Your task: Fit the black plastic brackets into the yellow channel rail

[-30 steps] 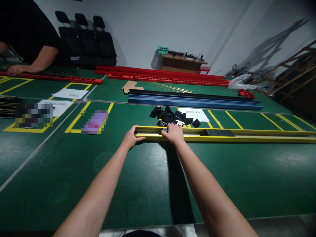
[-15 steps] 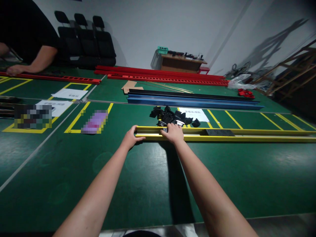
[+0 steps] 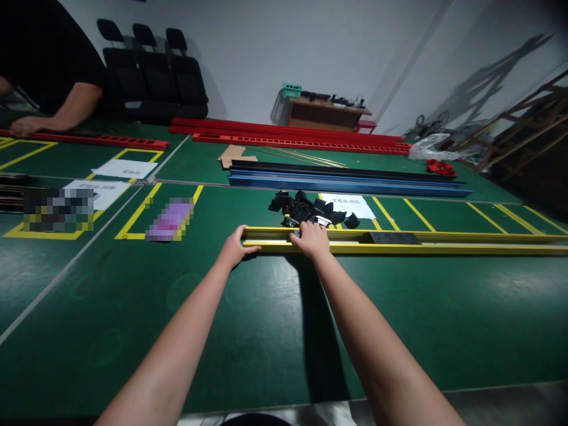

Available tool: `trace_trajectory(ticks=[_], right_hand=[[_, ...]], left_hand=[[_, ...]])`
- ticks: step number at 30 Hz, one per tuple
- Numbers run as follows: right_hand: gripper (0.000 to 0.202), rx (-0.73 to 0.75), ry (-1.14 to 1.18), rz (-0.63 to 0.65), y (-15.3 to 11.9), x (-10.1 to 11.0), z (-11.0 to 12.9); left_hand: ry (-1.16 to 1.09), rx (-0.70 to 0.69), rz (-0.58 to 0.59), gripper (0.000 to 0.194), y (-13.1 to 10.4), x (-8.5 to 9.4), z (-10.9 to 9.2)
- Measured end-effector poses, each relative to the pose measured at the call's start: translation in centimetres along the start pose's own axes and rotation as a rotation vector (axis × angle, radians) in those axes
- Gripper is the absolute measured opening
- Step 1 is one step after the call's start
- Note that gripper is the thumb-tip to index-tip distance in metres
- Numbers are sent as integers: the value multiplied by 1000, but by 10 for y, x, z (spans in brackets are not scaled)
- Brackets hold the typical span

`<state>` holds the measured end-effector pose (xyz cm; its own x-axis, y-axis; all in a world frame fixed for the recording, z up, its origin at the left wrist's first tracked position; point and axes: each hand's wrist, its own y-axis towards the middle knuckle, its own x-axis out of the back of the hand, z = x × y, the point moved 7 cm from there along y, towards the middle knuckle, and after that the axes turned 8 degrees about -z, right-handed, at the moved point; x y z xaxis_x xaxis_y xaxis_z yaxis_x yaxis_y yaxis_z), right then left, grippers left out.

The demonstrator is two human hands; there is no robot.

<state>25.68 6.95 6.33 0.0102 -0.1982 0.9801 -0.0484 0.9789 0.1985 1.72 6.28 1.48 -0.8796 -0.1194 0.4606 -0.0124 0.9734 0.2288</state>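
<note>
A long yellow rail with an open channel lies across the green table in front of me. My left hand is closed around its left end, thumb along the near side and fingers at the far side. My right hand reaches into the channel and grips a small dark block, mostly hidden under the fingers. Further right, a flat black plate with small holes sits in the same channel. Just behind the rail lies a heap of black plastic pieces.
Blue rails and red rails lie further back. A printed sheet is beside the heap. At the far left, a co-worker's hand rests on another red rail. A pixelated purple item lies left of my hands.
The co-worker's red rail has slid a little to the left. My hands and the yellow rail look almost unchanged.
</note>
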Motion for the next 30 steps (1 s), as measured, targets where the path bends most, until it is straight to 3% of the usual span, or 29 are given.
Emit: trace_trajectory(ticks=[3, 16, 23, 30], right_hand=[[54, 5, 5, -10, 0, 0, 0], [39, -1, -7, 9, 1, -1, 0], [51, 0, 4, 12, 1, -1, 0], [40, 6, -14, 19, 1, -1, 1]], left_hand=[[0, 3, 0, 76, 0, 0, 0], [-13, 21, -4, 75, 0, 1, -2], [1, 14, -2, 75, 0, 1, -2], [24, 15, -10, 76, 0, 1, -1]])
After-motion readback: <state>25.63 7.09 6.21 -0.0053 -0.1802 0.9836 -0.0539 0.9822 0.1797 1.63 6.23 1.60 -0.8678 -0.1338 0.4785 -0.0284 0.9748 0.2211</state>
